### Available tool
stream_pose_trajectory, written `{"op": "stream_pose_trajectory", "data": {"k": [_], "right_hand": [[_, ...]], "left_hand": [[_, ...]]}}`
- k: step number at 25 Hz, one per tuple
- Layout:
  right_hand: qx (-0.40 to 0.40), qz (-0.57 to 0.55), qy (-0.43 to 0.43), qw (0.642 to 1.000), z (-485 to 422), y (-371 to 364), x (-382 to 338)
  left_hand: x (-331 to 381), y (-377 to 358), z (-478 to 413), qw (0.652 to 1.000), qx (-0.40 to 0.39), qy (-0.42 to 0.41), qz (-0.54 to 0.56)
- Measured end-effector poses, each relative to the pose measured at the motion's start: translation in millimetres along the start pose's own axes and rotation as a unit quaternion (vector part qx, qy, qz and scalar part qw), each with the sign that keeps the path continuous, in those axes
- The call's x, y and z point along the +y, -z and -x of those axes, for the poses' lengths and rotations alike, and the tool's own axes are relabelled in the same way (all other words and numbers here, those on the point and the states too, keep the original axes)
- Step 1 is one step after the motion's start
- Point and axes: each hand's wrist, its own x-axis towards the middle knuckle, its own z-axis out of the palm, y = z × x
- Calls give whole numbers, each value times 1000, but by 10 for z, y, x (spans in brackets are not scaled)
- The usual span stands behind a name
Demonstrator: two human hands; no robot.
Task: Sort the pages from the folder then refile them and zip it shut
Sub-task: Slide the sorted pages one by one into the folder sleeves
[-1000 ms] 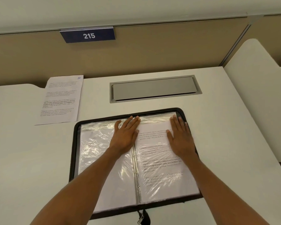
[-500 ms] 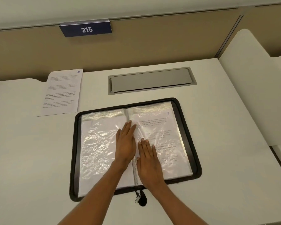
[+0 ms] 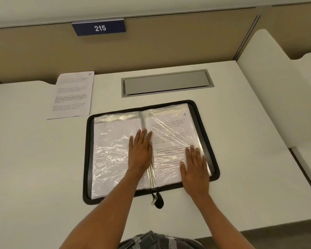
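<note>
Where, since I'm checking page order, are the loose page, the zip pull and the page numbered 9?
loose page (image 3: 72, 95), head view, middle of the sheet.
zip pull (image 3: 154, 201), head view, metal tab.
page numbered 9 (image 3: 170, 127), head view, upper printed part.

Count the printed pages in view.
2. One loose sheet lies on the desk, left of and beyond the folder; one page is in its right-hand sleeve. Others may be hidden in sleeves underneath.
</note>
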Motion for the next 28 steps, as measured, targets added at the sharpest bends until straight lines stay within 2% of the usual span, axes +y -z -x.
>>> {"op": "stream_pose_trajectory", "data": {"k": [4,7,9,11,13,15,21,26,28], "right_hand": [[38,-59,-99,993,79,100,133],[84,-88,-129,984,133,167,150],[108,-128,-145,975,146,177,157],[106,-172,-182,962,138,204,150],[96,-158,-207,961,139,240,130],[84,-161,-208,961,136,271,133],[76,-270,-234,931,121,385,188],[97,-332,-157,925,156,536,77],[84,-366,-168,912,118,630,7]], "left_hand": [[88,80,121,999,-33,17,2],[188,108,475,997,-52,-56,-14],[194,67,644,995,-65,-76,-19],[180,32,688,995,-68,-70,-28],[179,28,685,994,-75,-68,-43],[174,36,692,993,-75,-74,-56],[164,32,700,992,-76,-75,-66],[168,37,707,993,-71,-75,-65],[172,41,706,993,-68,-73,-69]]}}
